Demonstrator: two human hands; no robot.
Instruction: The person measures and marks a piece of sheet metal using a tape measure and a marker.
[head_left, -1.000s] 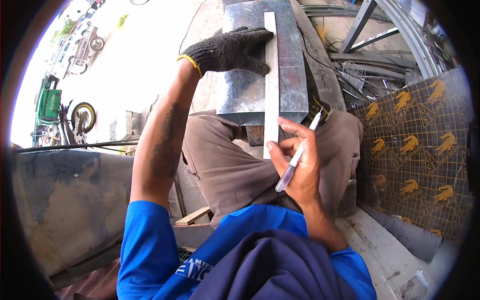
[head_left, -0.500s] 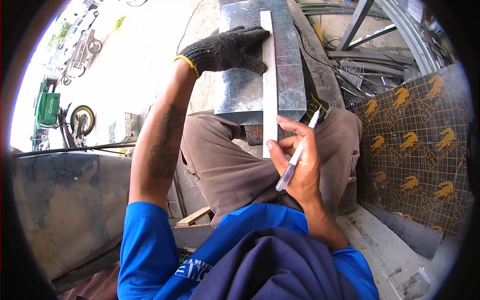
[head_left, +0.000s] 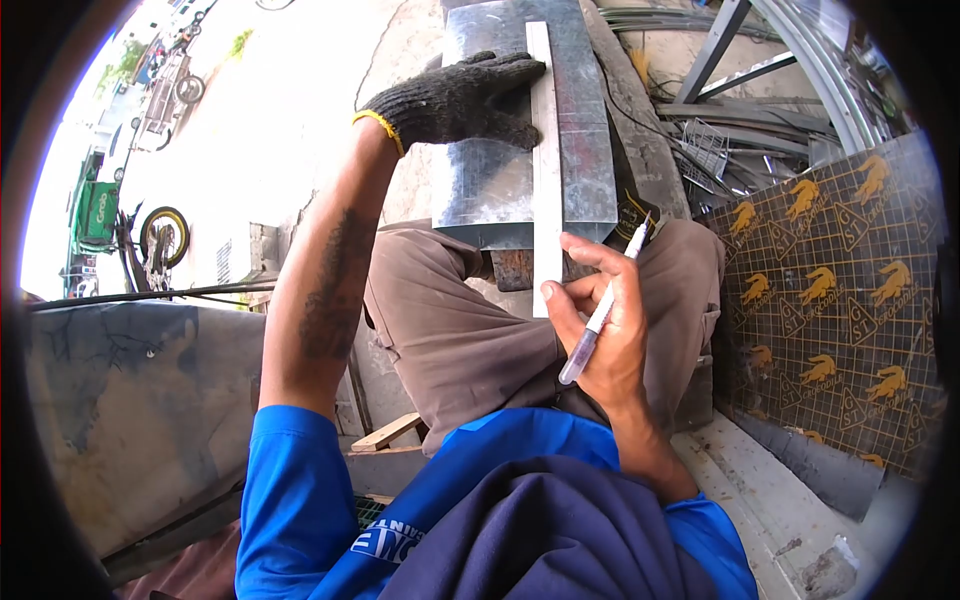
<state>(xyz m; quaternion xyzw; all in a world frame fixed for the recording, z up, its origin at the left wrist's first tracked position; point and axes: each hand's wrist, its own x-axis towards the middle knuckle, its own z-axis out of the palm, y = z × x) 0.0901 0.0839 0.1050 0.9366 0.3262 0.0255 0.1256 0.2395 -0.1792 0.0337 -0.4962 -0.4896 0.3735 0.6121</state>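
A long, pale metal straightedge [head_left: 546, 190] lies lengthwise over a shiny sheet of metal [head_left: 590, 180], its near end reaching past the sheet's front edge. My left hand [head_left: 455, 100], in a dark knitted glove with a yellow cuff, rests on the sheet. Its fingers and thumb are spread, with the tips against the straightedge. Bare, my right hand [head_left: 608, 335] grips a white marker pen [head_left: 604, 315], tip pointing up and away. The thumb and index finger of that hand are at the straightedge's near end.
A patterned board [head_left: 820, 300] stands at the right. Metal strips and frames [head_left: 740, 110] are heaped at the upper right. My legs [head_left: 470, 330] flank the sheet's near end. A stained panel [head_left: 140, 410] is at the left, with a parked motorbike [head_left: 160, 245] beyond.
Both hands, the straightedge and the sheet have shifted very slightly to the right in view. Each hand keeps the same pose.
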